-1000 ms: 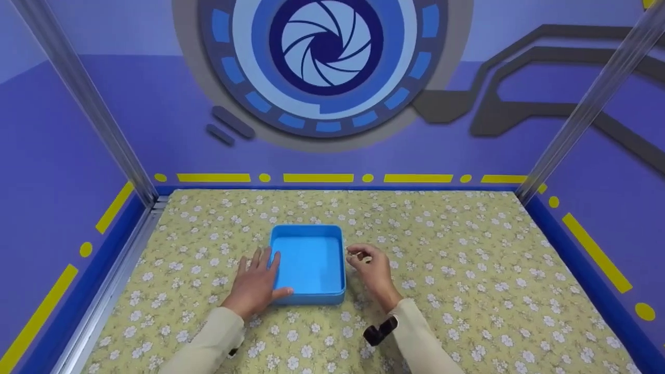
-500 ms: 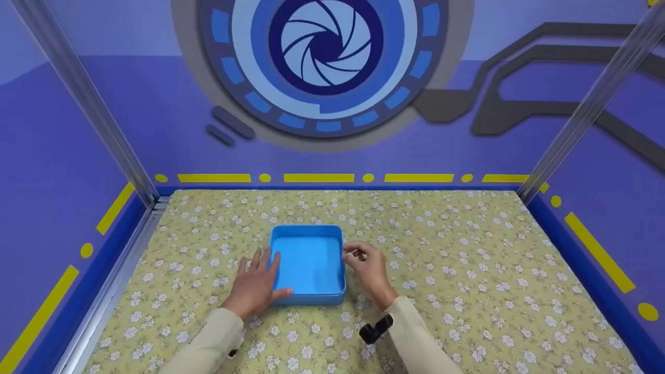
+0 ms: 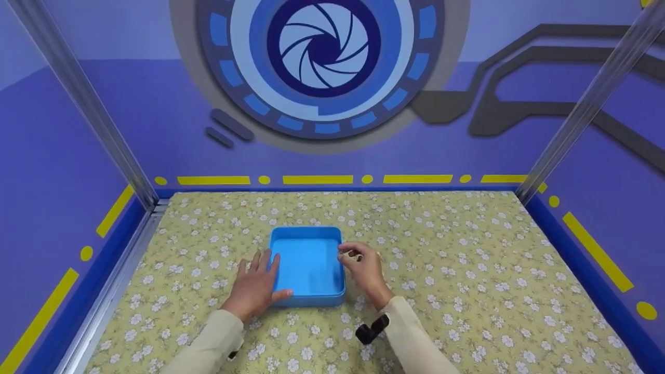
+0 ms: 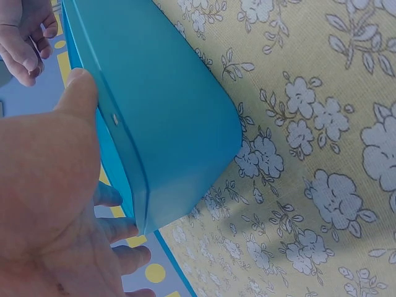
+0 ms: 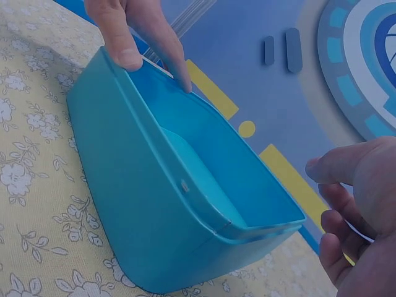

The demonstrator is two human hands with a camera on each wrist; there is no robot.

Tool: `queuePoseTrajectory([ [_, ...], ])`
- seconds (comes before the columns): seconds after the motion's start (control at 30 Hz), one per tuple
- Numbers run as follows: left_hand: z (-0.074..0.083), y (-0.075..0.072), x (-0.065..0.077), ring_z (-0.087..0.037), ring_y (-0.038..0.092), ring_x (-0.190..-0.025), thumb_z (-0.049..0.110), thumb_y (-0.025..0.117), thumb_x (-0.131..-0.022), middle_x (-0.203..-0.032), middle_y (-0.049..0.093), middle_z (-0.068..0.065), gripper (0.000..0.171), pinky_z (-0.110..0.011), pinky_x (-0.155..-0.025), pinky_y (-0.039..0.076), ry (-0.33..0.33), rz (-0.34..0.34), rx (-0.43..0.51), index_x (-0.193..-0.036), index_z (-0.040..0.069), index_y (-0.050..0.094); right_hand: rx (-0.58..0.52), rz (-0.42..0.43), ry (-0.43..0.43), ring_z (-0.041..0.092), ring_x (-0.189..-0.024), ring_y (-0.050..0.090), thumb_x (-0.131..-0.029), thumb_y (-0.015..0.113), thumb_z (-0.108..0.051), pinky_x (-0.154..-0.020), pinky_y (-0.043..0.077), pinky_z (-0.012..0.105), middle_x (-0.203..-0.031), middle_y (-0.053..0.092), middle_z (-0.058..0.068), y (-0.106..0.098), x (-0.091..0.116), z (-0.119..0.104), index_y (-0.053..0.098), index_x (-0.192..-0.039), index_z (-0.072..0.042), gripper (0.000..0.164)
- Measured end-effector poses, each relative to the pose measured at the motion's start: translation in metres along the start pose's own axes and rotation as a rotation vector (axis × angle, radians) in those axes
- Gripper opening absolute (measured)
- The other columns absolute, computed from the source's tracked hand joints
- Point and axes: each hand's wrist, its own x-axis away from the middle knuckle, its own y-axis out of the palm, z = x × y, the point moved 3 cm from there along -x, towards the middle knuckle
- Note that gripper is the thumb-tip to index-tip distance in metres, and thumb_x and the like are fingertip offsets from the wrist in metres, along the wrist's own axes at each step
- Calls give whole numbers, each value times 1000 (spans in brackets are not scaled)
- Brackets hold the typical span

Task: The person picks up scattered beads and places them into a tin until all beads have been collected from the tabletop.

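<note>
A square blue open-topped box [image 3: 306, 300] stands on the flowered cloth. My left hand [image 3: 253, 284] rests on its near left corner with fingers spread, the thumb on the near rim and fingertips at the left rim. In the left wrist view, that thumb [image 4: 80, 93] lies along the rim. My right hand [image 3: 366, 267] is at the right rim, its thumb and forefinger brought together and the other fingers curled. In the right wrist view, this hand [image 5: 365, 216] is raised beside the box. I cannot tell whether a small thing is pinched in its fingertips.
A cloth with white flowers [image 3: 467, 270] covers the table. Blue-purple panels [image 3: 415, 150] with yellow markings enclose the back and sides. Metal posts [image 3: 93, 104] rise at the back corners, and a metal rail [image 3: 106, 291] runs along the left edge.
My right hand has moved a little left, from beside the box to its right rim, with thumb and forefinger still together. The left hand and the box have stayed in place.
</note>
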Motion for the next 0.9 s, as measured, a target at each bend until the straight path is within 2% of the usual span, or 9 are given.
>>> queuePoseTrajectory([
  [0.1,0,1,0,-43,24,-145,57,61,-87,-158,25,-22,89,-65,-114,17,-1,-3,-4,-151,4,30,21,-9,-20,19,-96,54,-88,70,-14,-76,47,29,-105,68,4,1,0,-1,73,-106,-15,18],
  [0.33,0,1,1,-44,24,-145,57,63,-86,-157,26,-22,89,-66,-114,17,0,8,-1,-151,3,32,41,-26,-80,19,-95,56,-88,70,-13,-76,48,30,-105,69,5,3,2,-6,73,-106,-11,18],
  [0.67,-1,1,0,-44,23,-145,57,62,-86,-158,25,-22,90,-66,-115,16,-4,7,-5,-151,4,31,67,-38,-68,20,-97,57,-89,69,-14,-80,48,32,-104,69,3,8,-1,-11,73,-106,-14,17],
  [0.9,-1,1,0,-44,24,-145,57,62,-86,-157,26,-23,90,-66,-114,18,0,0,-3,-151,3,31,54,-42,-122,21,-95,59,-88,70,-11,-77,49,31,-105,70,6,11,0,-12,73,-106,-11,18],
])
